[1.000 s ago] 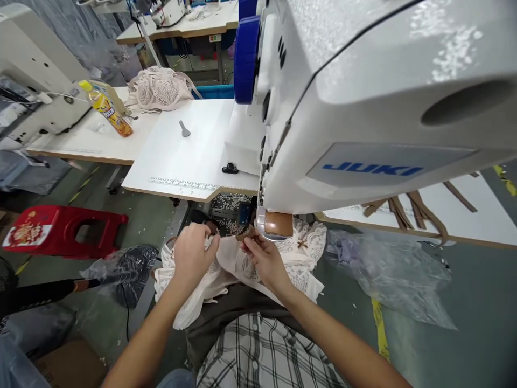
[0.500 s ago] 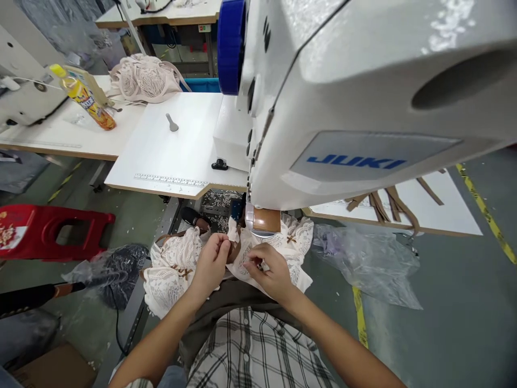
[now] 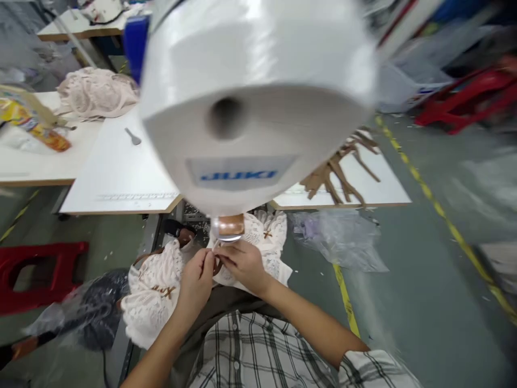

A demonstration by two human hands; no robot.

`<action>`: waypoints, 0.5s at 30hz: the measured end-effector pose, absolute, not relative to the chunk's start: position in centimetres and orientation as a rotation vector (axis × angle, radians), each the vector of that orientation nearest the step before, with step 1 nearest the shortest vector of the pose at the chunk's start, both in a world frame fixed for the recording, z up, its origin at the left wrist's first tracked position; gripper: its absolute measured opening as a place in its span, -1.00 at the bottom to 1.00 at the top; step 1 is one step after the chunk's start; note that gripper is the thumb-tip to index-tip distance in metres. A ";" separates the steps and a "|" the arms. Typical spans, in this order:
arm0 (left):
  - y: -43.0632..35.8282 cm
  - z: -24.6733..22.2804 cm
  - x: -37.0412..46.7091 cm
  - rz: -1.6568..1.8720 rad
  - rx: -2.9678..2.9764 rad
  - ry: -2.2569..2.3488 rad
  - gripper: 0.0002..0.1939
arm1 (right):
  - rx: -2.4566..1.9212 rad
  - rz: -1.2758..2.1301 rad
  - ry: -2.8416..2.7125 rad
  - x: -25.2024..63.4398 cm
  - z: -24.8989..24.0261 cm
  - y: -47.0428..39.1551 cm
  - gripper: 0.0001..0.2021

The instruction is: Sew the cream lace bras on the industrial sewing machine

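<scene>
My left hand pinches a bit of the white lace garment over my lap, close below the machine's brown and silver end. Against its fingertips, my right hand is also closed on the fabric edge. More white lace with a small brown bow lies behind my right hand. The piece at the left carries brown bows too. The white sewing machine head hangs over the work and hides part of the table. The exact edge between my fingers is blurred.
Brown straps lie on the white table's right part. A plastic bag hangs below it. At the left are a bottle, pale garments, a grey tool and a red stool.
The view has swung to the right, so the machine head appears more centred. My right hand has moved to my left hand and their fingertips now meet at the fabric.
</scene>
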State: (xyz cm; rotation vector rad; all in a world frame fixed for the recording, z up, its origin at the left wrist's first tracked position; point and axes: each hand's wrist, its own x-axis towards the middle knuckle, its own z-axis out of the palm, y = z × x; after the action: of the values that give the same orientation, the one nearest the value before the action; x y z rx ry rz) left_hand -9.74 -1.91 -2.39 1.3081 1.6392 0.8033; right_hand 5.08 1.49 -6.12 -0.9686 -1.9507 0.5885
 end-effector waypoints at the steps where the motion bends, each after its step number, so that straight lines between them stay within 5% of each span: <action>1: -1.7 -2.5 -9.6 0.803 1.326 1.676 -0.64 | -0.944 0.556 -1.995 5.3 -6.4 1.5 -0.81; 6: -1.2 -2.7 -10.3 0.763 1.552 1.745 -0.62 | -1.011 0.414 -2.391 10.3 -6.2 6.8 -0.80; 11: -1.4 -2.6 -11.2 0.518 1.638 1.624 -0.58 | -1.477 0.145 -2.368 19.7 -1.4 21.4 -0.54; 15: -1.9 -1.4 -11.1 0.507 1.531 1.464 -0.61 | -1.534 0.168 -2.605 22.7 1.2 28.1 -0.66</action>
State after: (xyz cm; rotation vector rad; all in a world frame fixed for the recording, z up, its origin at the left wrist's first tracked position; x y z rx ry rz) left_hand -11.14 -1.87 -1.43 1.5314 1.4642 0.5066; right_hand 22.66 28.10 1.18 -1.5342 -2.6045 0.1677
